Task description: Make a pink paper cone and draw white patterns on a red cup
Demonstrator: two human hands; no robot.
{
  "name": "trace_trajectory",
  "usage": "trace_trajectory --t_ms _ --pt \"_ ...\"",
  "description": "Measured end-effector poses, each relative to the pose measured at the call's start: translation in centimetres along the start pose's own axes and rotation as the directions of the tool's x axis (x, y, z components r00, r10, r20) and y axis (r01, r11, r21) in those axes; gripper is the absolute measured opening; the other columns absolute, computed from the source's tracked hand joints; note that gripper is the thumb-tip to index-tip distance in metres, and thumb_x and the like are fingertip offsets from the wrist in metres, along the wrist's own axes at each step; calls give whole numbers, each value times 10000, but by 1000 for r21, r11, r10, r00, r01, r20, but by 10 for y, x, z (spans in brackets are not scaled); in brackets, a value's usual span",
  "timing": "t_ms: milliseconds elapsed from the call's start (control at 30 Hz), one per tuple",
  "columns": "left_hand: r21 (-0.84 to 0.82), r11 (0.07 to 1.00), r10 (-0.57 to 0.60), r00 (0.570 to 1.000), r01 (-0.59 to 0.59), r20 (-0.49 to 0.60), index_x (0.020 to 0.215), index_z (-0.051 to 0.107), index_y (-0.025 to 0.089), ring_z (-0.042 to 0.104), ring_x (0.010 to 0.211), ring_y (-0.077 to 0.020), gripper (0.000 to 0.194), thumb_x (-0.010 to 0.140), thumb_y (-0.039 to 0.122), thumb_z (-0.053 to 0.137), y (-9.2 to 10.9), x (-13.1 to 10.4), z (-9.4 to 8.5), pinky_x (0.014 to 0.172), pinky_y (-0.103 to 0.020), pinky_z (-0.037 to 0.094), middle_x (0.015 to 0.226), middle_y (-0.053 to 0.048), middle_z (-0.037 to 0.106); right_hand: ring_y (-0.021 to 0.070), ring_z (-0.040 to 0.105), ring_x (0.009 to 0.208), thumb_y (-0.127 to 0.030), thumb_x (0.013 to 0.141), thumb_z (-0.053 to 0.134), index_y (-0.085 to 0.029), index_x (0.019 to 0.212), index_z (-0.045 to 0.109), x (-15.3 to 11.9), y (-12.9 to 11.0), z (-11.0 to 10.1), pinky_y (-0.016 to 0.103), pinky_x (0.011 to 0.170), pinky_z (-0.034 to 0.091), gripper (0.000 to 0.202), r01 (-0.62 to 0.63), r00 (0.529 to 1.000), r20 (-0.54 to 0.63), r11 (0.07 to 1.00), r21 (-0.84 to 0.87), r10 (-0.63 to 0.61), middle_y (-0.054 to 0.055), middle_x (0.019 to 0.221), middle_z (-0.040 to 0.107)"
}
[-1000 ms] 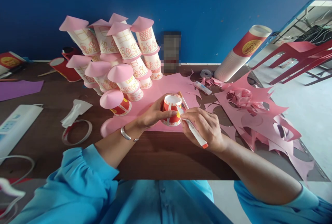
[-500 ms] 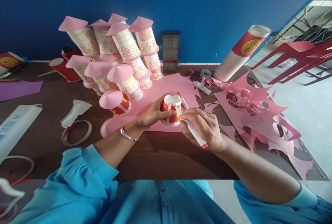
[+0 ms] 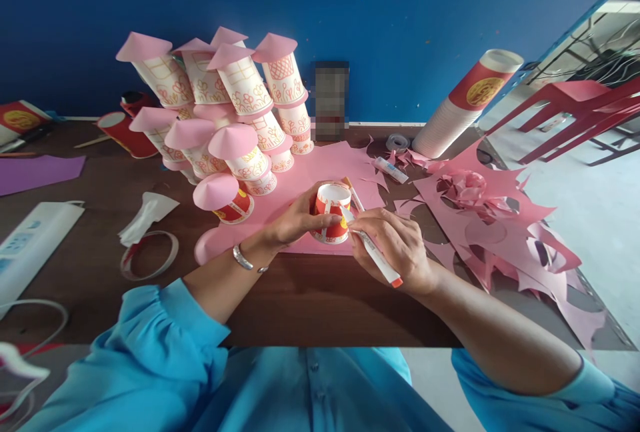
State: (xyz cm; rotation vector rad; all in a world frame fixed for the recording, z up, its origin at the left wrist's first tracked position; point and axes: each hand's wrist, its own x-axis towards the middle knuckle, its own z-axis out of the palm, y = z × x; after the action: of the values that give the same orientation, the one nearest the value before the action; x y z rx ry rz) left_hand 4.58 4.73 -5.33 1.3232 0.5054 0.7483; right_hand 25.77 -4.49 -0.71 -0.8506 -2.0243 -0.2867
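Observation:
My left hand (image 3: 300, 220) is closed around a small red and white paper cup (image 3: 332, 222), its thumb across the front. The cup stands upright with its open rim up and carries pale drawn marks. In my right hand (image 3: 395, 245) is a white marker with an orange end (image 3: 380, 262), its pale nose against the right side of the cup. Another slim white stick with an orange-brown end (image 3: 356, 197) shows just behind the cup; I cannot tell whether a hand holds it. Pink paper (image 3: 330, 165) lies beneath.
Stacked paper-cup towers with pink cone roofs (image 3: 243, 85) stand at left. A tall cup stack (image 3: 465, 105) leans at right, near pink paper scraps (image 3: 490, 219) and a glue tube (image 3: 391, 170). A tape roll (image 3: 173, 262) lies left. A blue wall (image 3: 380, 32) rises behind.
The view has shifted very slightly. Both hands keep their hold, and the marker stays against the cup with hardly any visible movement.

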Motion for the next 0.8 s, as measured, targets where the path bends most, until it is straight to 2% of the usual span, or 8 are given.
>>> trace_trajectory --t_ms 133,367,533,700,800 --pt "-17 1000 0 1000 0 2 1446 690 222 717 1274 -315 697 850 446 973 0 0 -1 1086 -423 591 1391 -115 762 167 786 727 -89 1025 657 -235 1129 633 0 0 -1 259 643 622 180 -9 1000 -9 1000 -2 9 24 889 809" --pt "-22 999 41 999 -40 19 1487 690 253 705 1344 -326 622 922 389 913 0 -2 -2 1180 -469 554 1400 -109 765 175 767 694 -105 1024 637 -232 1152 639 0 0 -1 283 630 625 180 21 997 -69 1000 1 -21 36 895 801" --pt "-30 998 53 999 -53 12 1471 694 273 656 1432 -353 579 947 438 877 -1 -3 -2 1232 -529 523 1479 -89 728 195 830 833 -116 1056 628 -240 1190 634 0 2 0 297 696 661 183 -1 999 -53 1000 -10 0 47 951 820" --pt "-61 998 23 1000 -23 2 1452 683 245 708 1316 -328 630 908 440 933 4 -1 6 1126 -480 575 1399 -107 763 193 826 827 -96 1047 640 -233 1207 637 -1 2 3 292 701 657 211 2 999 -42 1000 10 -1 47 958 814" --pt "-67 997 43 999 -43 -5 1388 706 230 724 1256 -299 583 900 438 948 8 0 9 1090 -443 581 1324 -105 786 188 805 796 -101 1050 641 -232 1198 635 -2 2 3 293 684 645 198 9 999 -52 1000 14 -9 46 937 801"
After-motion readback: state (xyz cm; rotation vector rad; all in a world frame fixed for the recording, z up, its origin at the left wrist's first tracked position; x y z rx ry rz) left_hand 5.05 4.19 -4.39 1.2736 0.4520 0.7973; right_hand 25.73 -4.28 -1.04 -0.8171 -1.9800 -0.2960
